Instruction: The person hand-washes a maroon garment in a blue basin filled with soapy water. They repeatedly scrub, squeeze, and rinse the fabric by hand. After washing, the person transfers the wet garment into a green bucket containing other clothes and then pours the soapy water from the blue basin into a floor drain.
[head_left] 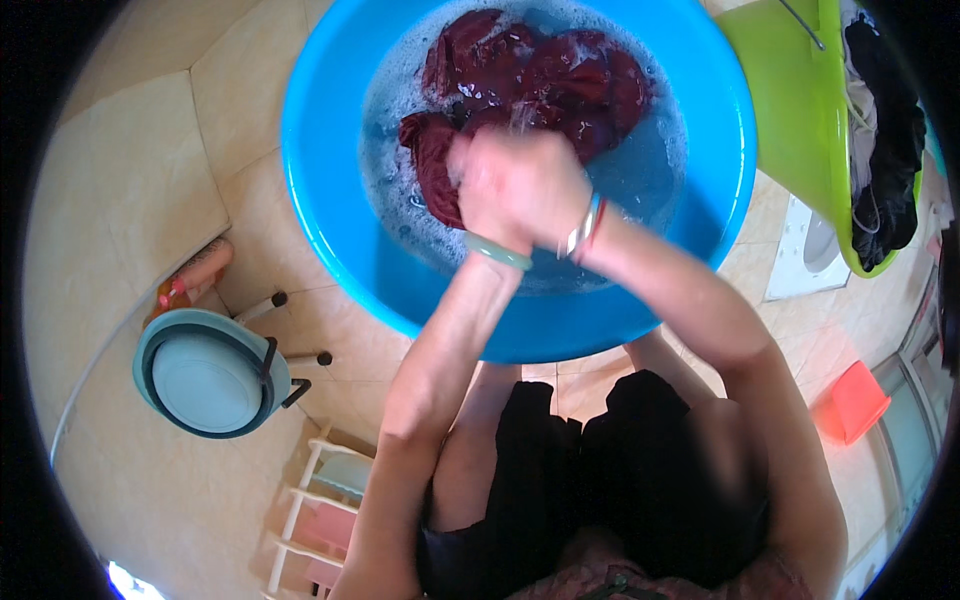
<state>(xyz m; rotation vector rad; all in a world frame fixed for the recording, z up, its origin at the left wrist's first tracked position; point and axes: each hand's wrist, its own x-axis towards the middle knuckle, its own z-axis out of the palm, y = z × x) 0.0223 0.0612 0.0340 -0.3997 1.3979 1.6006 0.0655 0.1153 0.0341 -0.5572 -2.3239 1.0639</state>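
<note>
A large round blue basin [722, 130] holds soapy water with foam around its edge. Wet maroon cloth [575, 80] lies bunched in the water, mostly toward the far side. My left hand [484, 195], below which a pale green bangle circles the wrist, is pressed against my right hand [548, 185] over the near part of the cloth. Both are closed and blurred by motion. A fold of the cloth hangs out at the left of my left hand. My right wrist wears a silver bangle and a red band. The fingertips are hidden.
A lime green tub [790, 100] with dark and grey clothes [885, 140] stands at the right, near a white floor fixture [805, 250]. A red-orange container [852, 402] sits lower right. At left are a grey-blue basin [205, 385] and a white rack [300, 500].
</note>
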